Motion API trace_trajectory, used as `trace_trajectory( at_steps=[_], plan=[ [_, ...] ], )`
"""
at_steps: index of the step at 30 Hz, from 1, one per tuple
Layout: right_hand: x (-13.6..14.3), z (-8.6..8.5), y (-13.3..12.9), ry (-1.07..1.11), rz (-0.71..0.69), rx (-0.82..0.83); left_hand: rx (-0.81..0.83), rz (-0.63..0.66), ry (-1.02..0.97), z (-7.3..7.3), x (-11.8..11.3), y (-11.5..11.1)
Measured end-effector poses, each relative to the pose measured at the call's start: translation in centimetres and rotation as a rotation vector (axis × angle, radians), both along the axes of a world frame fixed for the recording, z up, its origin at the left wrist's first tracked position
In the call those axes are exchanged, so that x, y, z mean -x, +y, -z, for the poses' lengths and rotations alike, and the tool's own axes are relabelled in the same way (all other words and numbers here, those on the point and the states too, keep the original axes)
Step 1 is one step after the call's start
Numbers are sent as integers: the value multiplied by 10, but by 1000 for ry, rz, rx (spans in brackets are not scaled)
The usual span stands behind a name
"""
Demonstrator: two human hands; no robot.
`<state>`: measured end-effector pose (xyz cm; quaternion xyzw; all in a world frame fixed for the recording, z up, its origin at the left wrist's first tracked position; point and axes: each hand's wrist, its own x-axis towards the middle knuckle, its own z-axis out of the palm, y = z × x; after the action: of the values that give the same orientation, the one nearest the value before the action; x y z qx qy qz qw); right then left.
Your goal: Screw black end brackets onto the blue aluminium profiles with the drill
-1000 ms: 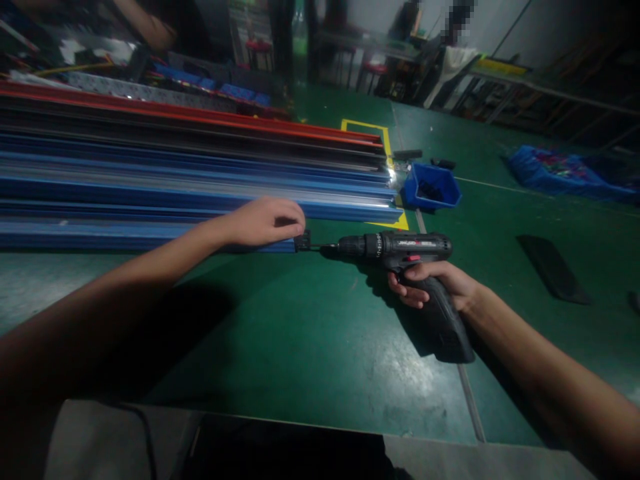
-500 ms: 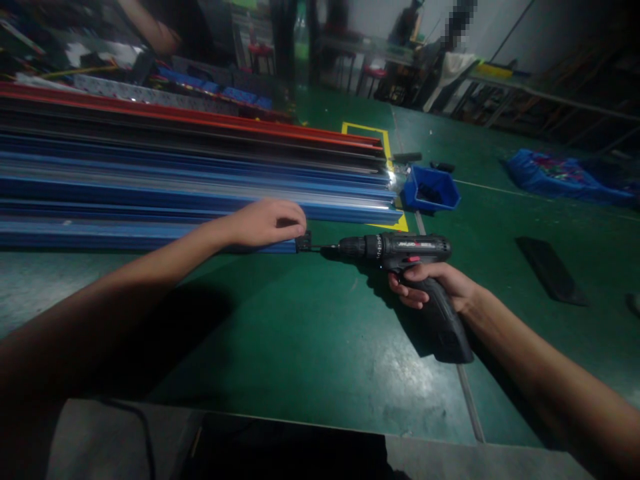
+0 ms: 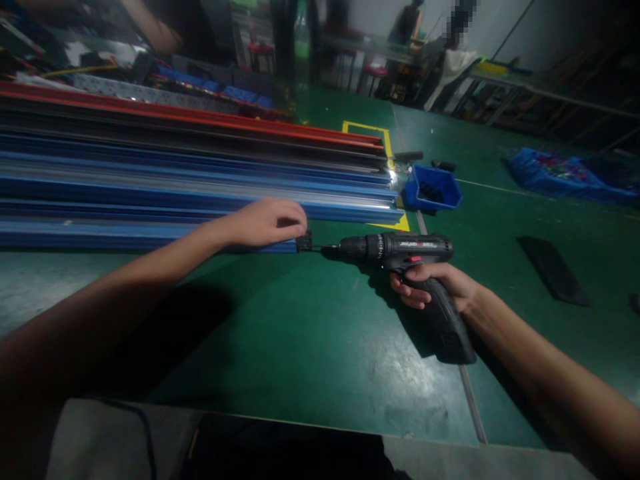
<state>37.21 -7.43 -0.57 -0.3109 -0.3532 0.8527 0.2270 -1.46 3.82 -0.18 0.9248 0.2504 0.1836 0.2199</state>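
Observation:
A black cordless drill (image 3: 417,247) is gripped by my right hand (image 3: 443,283), with the fingers wrapped round its handle. Its thin bit points left and meets a small black end piece (image 3: 305,241) on the nearest blue metal profile (image 3: 100,235). My left hand (image 3: 270,220) lies over that profile close to its end, fingers curled down onto it. The thumb sits beside the black piece, and the undersides of the fingers are hidden. Whether the bit is turning cannot be seen.
More blue profiles (image 3: 345,195), black ones and an orange-red one (image 3: 345,135) lie behind. A blue bin (image 3: 433,190) with dark parts stands past their ends. A flat black object (image 3: 553,270) lies at right. Across the table, a person's arm (image 3: 153,27) shows among clutter.
Both hands and the drill keep nearly the same pose. The drill appears a few pixels farther right, as do the bin and the flat black object.

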Motion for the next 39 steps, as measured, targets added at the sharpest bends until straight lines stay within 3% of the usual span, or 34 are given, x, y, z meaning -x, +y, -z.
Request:
trace_trajectory(
  at_steps=[39],
  plan=[
    [2, 0, 0, -3, 16, 4, 1, 1, -4, 0, 0, 0]
  ],
)
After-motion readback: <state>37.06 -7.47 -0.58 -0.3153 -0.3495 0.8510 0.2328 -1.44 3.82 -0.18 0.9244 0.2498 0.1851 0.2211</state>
